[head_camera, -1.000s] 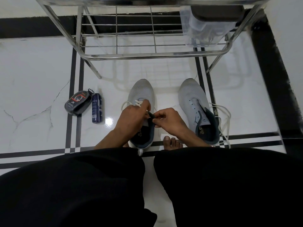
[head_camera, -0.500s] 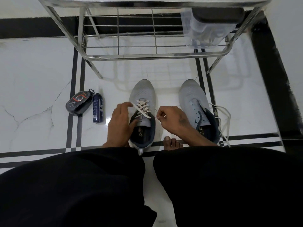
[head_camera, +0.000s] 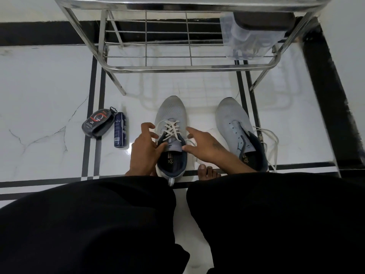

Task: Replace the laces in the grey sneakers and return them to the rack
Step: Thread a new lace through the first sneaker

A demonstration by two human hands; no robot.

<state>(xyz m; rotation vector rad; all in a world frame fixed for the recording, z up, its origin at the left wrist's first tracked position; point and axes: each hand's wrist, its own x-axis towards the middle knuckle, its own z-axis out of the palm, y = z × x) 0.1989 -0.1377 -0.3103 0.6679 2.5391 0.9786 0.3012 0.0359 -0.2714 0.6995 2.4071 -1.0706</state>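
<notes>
Two grey sneakers stand on the white floor in front of the steel rack [head_camera: 187, 67]. The left sneaker [head_camera: 170, 113] has a white lace [head_camera: 171, 128] crossed through its eyelets. My left hand [head_camera: 143, 151] sits at its left side with spread fingers, thumb against the tongue. My right hand [head_camera: 201, 144] is at its right side, index finger stretched forward, thumb at the tongue's edge, a lace strand running beside it. The right sneaker [head_camera: 231, 119] has bare eyelets. A loose white lace [head_camera: 273, 141] lies against its right side.
A black shoe-polish case [head_camera: 97, 123] and a dark blue spray can [head_camera: 119, 131] lie on the floor to the left. A clear plastic bag [head_camera: 245, 42] with a dark item above it sits on the rack's right end. My bare toes [head_camera: 207, 171] and black-trousered knees fill the foreground.
My hands were close together at the left sneaker's tongue, then parted with the right hand pinching a lace end. Now both hands have spread their fingers beside the laced sneaker.
</notes>
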